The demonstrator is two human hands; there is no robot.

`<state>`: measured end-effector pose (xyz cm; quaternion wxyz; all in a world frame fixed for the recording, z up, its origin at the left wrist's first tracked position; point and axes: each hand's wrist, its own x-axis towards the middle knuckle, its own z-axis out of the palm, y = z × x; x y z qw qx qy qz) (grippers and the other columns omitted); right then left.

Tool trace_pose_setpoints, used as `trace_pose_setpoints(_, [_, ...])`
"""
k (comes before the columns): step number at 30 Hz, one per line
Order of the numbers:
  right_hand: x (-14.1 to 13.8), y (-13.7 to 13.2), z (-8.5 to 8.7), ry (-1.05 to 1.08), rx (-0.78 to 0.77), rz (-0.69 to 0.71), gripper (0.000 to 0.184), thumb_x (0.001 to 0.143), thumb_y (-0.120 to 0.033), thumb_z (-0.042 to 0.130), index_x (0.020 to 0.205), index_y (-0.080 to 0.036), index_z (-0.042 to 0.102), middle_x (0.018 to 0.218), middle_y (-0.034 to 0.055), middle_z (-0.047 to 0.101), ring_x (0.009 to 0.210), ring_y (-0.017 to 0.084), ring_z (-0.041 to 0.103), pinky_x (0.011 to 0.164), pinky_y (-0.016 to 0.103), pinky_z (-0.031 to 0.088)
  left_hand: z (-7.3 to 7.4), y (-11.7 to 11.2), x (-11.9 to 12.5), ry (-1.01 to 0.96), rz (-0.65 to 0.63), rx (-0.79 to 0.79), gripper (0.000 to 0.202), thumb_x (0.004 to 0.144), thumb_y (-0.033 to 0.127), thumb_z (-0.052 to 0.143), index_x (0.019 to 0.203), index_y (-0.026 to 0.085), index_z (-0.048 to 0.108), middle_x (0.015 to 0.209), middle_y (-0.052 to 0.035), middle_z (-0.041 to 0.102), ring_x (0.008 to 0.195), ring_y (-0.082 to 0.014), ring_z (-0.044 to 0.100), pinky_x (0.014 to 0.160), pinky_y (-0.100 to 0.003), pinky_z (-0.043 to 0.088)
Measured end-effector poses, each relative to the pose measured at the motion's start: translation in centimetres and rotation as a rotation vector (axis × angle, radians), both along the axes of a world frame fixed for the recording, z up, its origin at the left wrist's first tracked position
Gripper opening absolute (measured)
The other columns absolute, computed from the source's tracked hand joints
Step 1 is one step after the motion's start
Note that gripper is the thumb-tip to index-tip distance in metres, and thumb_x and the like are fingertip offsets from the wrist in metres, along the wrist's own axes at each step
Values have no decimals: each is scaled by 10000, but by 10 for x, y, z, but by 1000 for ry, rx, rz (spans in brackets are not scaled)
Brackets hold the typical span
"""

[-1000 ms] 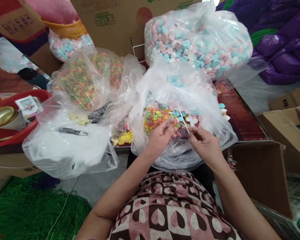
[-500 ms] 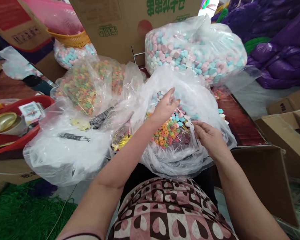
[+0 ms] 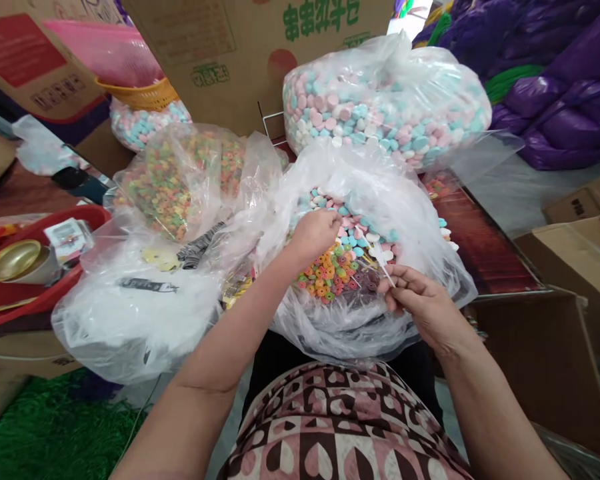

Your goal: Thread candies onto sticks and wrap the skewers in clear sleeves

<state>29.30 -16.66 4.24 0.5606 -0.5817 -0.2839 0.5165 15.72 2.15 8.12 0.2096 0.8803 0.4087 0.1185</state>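
Observation:
An opened white plastic bag (image 3: 430, 247) lies before me with sweets inside. Pink, blue and white candies (image 3: 353, 230) fill its back part, orange and green ring-shaped pieces (image 3: 327, 273) its front left, and dark purple ones (image 3: 367, 283) the front right. Closed over the candies at the left of the opening is my left hand (image 3: 317, 233); whatever its fingers hold is hidden. My right hand (image 3: 413, 290), at the right of the opening, pinches a thin white stick (image 3: 386, 270) with a white lobed top. The stick tilts up and to the left.
Behind stands a big clear bag of pastel candies (image 3: 385, 100); left of it, a bag of ring-shaped pieces (image 3: 180, 180). A white plastic bag (image 3: 135, 300) and a red basin (image 3: 87, 217) with a gold bowl (image 3: 15, 260) lie left. Cardboard boxes (image 3: 535, 347) are at right.
My left hand has drawn back toward me and its outstretched fingers have closed. My right hand has moved slightly down, and the white stick now shows clearly in its fingers.

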Motion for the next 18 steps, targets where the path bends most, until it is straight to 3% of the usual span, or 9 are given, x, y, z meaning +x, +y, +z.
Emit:
trace_pose_setpoints(3, [-6, 2, 4, 7, 25, -22, 277, 637, -209, 661, 911, -186, 627, 746, -9, 640, 441, 42, 352, 414, 213, 214, -13, -3, 13, 272, -10, 86, 283, 932, 204, 483, 990, 103, 741, 1034, -181, 714, 986, -290, 675, 876, -387, 485])
trace_pose_setpoints(6, [-9, 2, 7, -15, 27, -58, 222, 703, -307, 674, 880, -179, 636, 717, -7, 614, 426, 39, 289, 417, 229, 150, -24, -4, 25, 289, 11, 125, 291, 932, 178, 484, 1060, 76, 724, 1112, -221, 680, 1038, -315, 661, 898, -405, 470])
trace_pose_setpoints(10, [-2, -1, 1, -122, -10, -95, 307, 777, -465, 674, 905, -186, 653, 610, -36, 521, 422, 65, 265, 419, 243, 150, -29, -6, 25, 258, -16, 160, 278, 910, 129, 491, 1085, 83, 702, 1143, -216, 664, 1086, -318, 629, 925, -407, 446])
trace_pose_setpoints(12, [4, 3, -4, -268, 6, -103, 318, 802, -496, 653, 896, -194, 670, 591, -35, 520, 437, 87, 309, 428, 250, 206, -26, -5, 21, 248, -28, 150, 250, 896, 123, 503, 1048, 97, 700, 1119, -202, 669, 1068, -307, 628, 915, -399, 444])
trace_pose_setpoints(15, [11, 20, -9, -621, 40, -85, 277, 848, -459, 599, 860, -205, 710, 660, 6, 634, 571, 149, 516, 532, 264, 358, -21, -5, 12, 187, -18, 129, 189, 889, 173, 529, 984, 136, 687, 1027, -163, 688, 999, -294, 638, 862, -380, 452])
trace_pose_setpoints(18, [9, 47, -10, -993, -56, 25, 298, 914, -377, 505, 863, -209, 746, 782, 43, 724, 769, 211, 645, 674, 287, 431, -16, -9, 1, 31, 67, 95, 112, 872, 227, 566, 905, 175, 659, 903, -118, 691, 927, -286, 638, 810, -370, 453])
